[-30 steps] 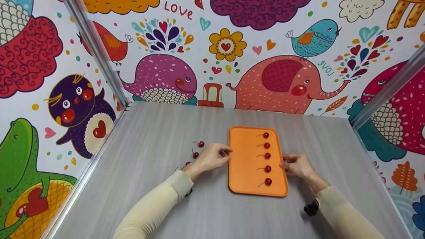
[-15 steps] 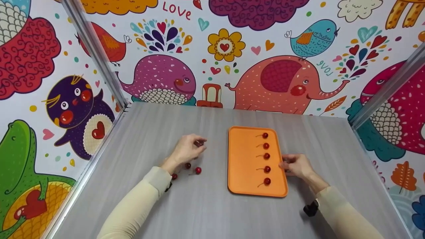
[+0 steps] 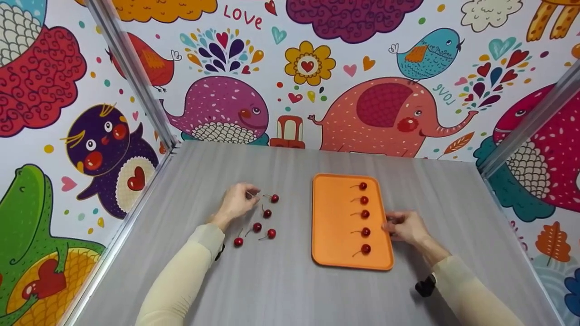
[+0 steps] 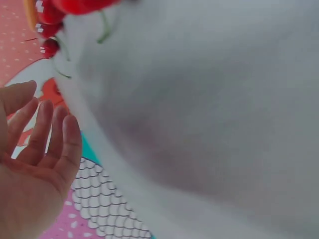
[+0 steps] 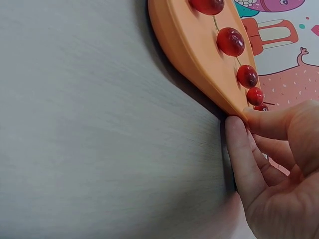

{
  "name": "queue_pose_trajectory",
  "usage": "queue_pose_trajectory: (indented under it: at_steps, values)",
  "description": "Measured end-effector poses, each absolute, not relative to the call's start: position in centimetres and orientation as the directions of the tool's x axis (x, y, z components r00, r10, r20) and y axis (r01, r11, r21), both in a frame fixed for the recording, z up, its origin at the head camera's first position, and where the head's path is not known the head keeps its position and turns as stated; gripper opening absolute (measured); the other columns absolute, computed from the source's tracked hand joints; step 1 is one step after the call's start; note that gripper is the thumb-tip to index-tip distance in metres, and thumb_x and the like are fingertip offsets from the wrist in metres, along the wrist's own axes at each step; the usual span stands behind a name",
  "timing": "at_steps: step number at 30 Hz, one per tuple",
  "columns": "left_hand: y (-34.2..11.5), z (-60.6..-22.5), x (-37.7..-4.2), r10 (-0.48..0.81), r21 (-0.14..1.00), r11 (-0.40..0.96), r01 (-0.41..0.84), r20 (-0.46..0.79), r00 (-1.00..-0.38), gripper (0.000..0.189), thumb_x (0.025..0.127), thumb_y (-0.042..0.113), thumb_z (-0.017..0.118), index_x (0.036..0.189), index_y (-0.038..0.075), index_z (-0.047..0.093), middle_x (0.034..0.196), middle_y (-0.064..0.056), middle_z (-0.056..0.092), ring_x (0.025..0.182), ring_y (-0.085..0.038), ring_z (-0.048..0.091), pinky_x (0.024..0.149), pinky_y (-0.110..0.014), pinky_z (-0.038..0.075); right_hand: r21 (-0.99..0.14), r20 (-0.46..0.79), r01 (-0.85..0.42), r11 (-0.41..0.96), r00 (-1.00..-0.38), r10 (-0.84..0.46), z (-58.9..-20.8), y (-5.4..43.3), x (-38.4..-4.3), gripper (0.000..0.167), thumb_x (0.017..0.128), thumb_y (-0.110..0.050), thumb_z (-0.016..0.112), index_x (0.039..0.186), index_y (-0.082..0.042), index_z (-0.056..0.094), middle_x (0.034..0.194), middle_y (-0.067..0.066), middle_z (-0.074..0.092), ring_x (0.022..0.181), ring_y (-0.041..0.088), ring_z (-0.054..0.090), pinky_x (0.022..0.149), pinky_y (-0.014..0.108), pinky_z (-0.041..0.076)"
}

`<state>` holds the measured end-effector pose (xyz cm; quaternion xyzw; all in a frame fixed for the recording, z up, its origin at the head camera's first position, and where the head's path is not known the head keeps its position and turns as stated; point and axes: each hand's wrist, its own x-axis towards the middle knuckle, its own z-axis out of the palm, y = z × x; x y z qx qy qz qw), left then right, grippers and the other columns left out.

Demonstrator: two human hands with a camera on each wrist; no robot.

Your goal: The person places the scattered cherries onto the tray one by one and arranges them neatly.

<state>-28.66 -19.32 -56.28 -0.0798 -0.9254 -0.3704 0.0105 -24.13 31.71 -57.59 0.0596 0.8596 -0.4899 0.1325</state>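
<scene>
An orange tray [image 3: 335,226] lies on the table, with several red cherries [image 3: 365,214] in a column along its right side, stems pointing left. My right hand [image 3: 406,226] holds the tray's right edge; in the right wrist view the thumb [image 5: 271,123] is on the rim and the index finger lies against the outer side. Left of the tray, several loose cherries [image 3: 257,227] with stems rest on the table. My left hand [image 3: 238,199] is beside the farthest of them, a cherry [image 3: 274,198]. The left wrist view shows its fingers [image 4: 42,129] loosely bent with nothing between them.
The grey table [image 3: 281,294] is enclosed by walls printed with cartoon animals, at the back and both sides. Metal posts [image 3: 136,72] stand at the corners. A strip of table separates the loose cherries from the tray.
My left hand has moved left from the tray's left edge, passing over the loose cherries to their far-left side. My right hand and the tray have stayed in place.
</scene>
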Motion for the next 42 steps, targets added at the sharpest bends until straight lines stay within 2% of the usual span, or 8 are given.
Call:
queue_pose_trajectory:
  at_steps: [6, 13, 19, 28, 36, 42]
  values:
    - [-18.9, -56.8, -30.1, 0.123, 0.604, 0.791, 0.099, 0.002, -0.992, 0.025, 0.103, 0.011, 0.076, 0.126, 0.007, 0.084, 0.121, -0.013, 0.085, 0.116, -0.032, 0.079, 0.107, -0.051, 0.062, -0.842, -0.278, 0.224, 0.491, -0.96, -0.04, -57.8, 31.7, -24.1, 0.056, 0.103, -0.007, 0.08, 0.151, 0.015, 0.06, 0.112, 0.019, 0.078, 0.091, 0.014, 0.078, 0.078, 0.036, 0.071]
    - [-17.8, -56.6, -31.4, 0.135, 0.531, 0.844, 0.073, -0.078, -0.988, 0.021, 0.104, 0.014, 0.077, 0.124, 0.013, 0.085, 0.122, -0.007, 0.084, 0.117, -0.027, 0.077, 0.106, -0.049, 0.062, -0.832, -0.281, 0.223, 0.507, -0.959, -0.039, -57.7, 31.7, -24.0, 0.056, 0.104, -0.009, 0.079, 0.151, 0.015, 0.06, 0.117, 0.023, 0.077, 0.095, 0.016, 0.078, 0.081, 0.038, 0.071]
    - [-17.0, -56.7, -32.1, 0.143, 0.483, 0.871, 0.086, -0.082, -0.986, 0.018, 0.104, 0.018, 0.08, 0.119, 0.016, 0.088, 0.12, -0.005, 0.086, 0.115, -0.026, 0.078, 0.105, -0.048, 0.062, -0.83, -0.281, 0.224, 0.51, -0.959, -0.036, -57.7, 31.6, -24.1, 0.056, 0.104, -0.009, 0.079, 0.151, 0.013, 0.061, 0.117, 0.023, 0.078, 0.095, 0.016, 0.079, 0.081, 0.039, 0.071]
    - [-16.6, -56.9, -32.3, 0.171, 0.481, 0.87, 0.111, -0.083, -0.982, 0.014, 0.106, 0.019, 0.078, 0.113, 0.018, 0.09, 0.117, -0.004, 0.086, 0.111, -0.024, 0.077, 0.101, -0.047, 0.063, -0.824, -0.279, 0.227, 0.519, -0.96, -0.024, -57.6, 31.6, -24.1, 0.055, 0.103, -0.01, 0.08, 0.15, 0.012, 0.063, 0.117, 0.023, 0.078, 0.096, 0.016, 0.078, 0.081, 0.039, 0.071]
    - [-16.0, -56.2, -32.3, 0.203, 0.499, 0.851, 0.165, -0.021, -0.979, 0.014, 0.105, 0.016, 0.079, 0.112, 0.013, 0.09, 0.112, -0.005, 0.088, 0.103, -0.022, 0.078, 0.097, -0.046, 0.065, -0.841, -0.289, 0.244, 0.483, -0.957, -0.02, -57.6, 31.6, -24.1, 0.054, 0.103, -0.006, 0.079, 0.151, 0.012, 0.063, 0.105, 0.012, 0.078, 0.091, 0.012, 0.078, 0.079, 0.035, 0.071]
    - [-15.1, -55.4, -32.4, 0.199, 0.516, 0.842, 0.158, -0.025, -0.98, 0.016, 0.106, 0.016, 0.078, 0.115, 0.014, 0.09, 0.111, -0.005, 0.087, 0.096, -0.021, 0.076, 0.092, -0.044, 0.066, -0.834, -0.285, 0.238, 0.498, -0.958, -0.018, -57.7, 31.6, -24.2, 0.054, 0.103, -0.007, 0.079, 0.15, 0.013, 0.063, 0.11, 0.016, 0.078, 0.091, 0.013, 0.078, 0.078, 0.036, 0.071]
